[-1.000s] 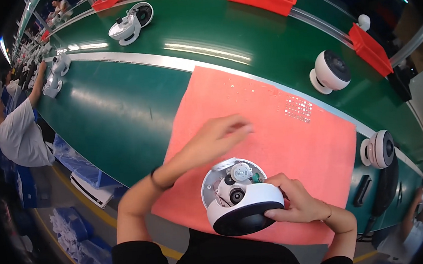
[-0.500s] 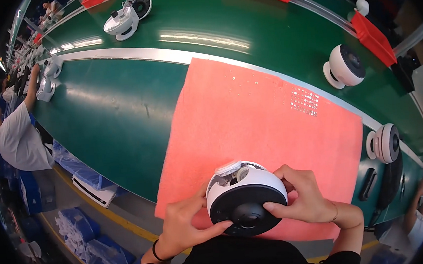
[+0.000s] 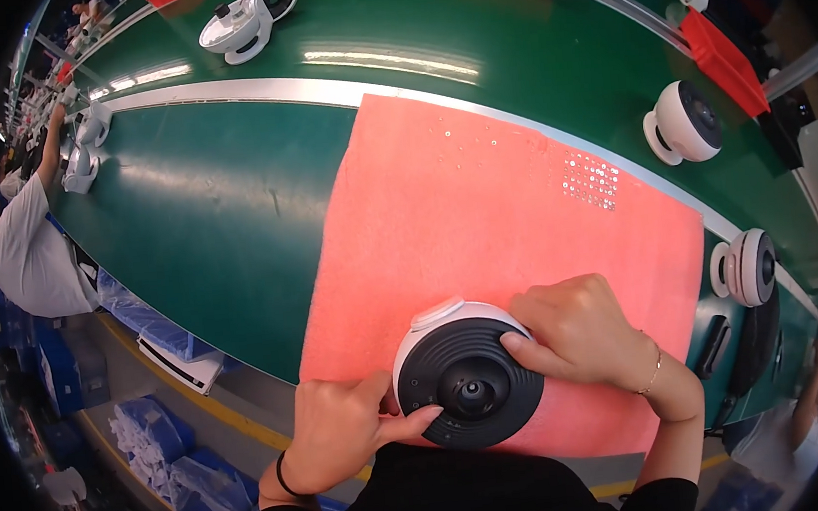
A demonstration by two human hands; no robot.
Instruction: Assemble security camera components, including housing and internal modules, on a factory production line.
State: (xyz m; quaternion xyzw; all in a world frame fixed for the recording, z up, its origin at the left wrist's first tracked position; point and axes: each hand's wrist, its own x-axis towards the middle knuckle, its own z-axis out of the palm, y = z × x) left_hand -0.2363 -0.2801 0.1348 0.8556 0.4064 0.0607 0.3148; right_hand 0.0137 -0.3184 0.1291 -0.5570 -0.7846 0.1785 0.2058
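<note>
1. No container holds anything you can check: the red trays (image 3: 722, 58) along the far edge of the green conveyor (image 3: 215, 232) show no contents from here.
2. Since a second ago, your left hand (image 3: 341, 434) has come off the mat and back to the device, and the open side with its inner parts, which faced up then, is now turned away.
3. The round device (image 3: 466, 371) now shows a black ribbed face with a raised centre, set in a white shell with a small white tab at the top.
4. It sits at the near edge of the salmon-pink mat (image 3: 482, 211), just in front of you.
5. Both hands grasp it: your left hand at its lower left, your right hand (image 3: 578, 333) curled over its upper right rim.
</note>
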